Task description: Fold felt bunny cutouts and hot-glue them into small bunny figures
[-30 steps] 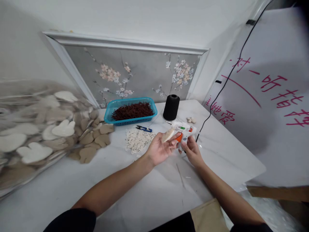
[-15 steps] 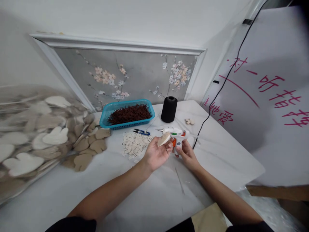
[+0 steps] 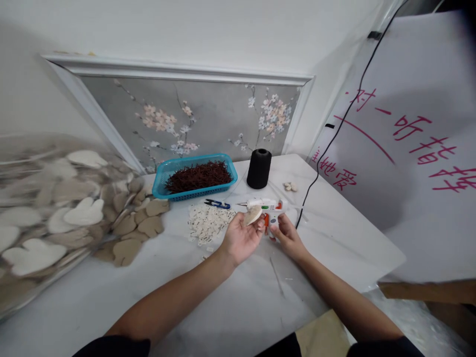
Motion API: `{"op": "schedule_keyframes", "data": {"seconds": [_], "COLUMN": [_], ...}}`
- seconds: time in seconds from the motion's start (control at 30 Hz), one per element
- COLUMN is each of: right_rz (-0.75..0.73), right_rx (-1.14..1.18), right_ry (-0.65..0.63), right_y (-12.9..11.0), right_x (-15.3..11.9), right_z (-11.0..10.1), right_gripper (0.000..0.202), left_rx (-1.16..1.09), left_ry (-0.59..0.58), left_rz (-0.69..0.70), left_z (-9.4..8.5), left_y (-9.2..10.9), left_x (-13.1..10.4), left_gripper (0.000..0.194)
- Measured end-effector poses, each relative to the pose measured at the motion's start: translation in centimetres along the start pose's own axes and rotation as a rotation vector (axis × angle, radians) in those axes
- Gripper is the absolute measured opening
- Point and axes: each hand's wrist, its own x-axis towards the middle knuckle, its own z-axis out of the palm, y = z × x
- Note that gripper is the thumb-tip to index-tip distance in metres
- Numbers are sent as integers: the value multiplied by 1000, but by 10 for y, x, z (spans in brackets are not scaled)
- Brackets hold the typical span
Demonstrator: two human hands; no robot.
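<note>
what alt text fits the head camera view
A person's left hand holds a small tan piece beside a glue gun gripped in the right hand, over a white table with a blue basket.

Blue basket (image 3: 160, 184) of dark red strands, back centre; black thread spool (image 3: 259, 168) right of it; blue snips (image 3: 216, 203) and pile of small white pieces (image 3: 208, 222) in front; tan cutouts (image 3: 137, 225) left.
</note>
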Motion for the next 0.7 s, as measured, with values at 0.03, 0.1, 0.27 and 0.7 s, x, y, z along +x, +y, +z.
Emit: {"op": "schedule_keyframes", "data": {"seconds": [0.03,0.1,0.27,0.7], "right_rz": [2,19,82,108], "right_rx": [-5,-15,-60,-6], "right_ry": [-2,-7,12,13], "right_y": [0,0,1,-6], "right_x": [0,-1,-3,-2], "right_z": [0,0,1,9], "right_gripper": [20,21,25,32], "left_rx": [-3,-8,-17,-15], "left_ry": [5,21,55,109], "left_rz": [8,21,48,92], "left_z": [0,0,0,-5], "left_y": [0,-1,-2,-8], "left_x": [0,0,2,2], "left_gripper": [14,13,10,7]}}
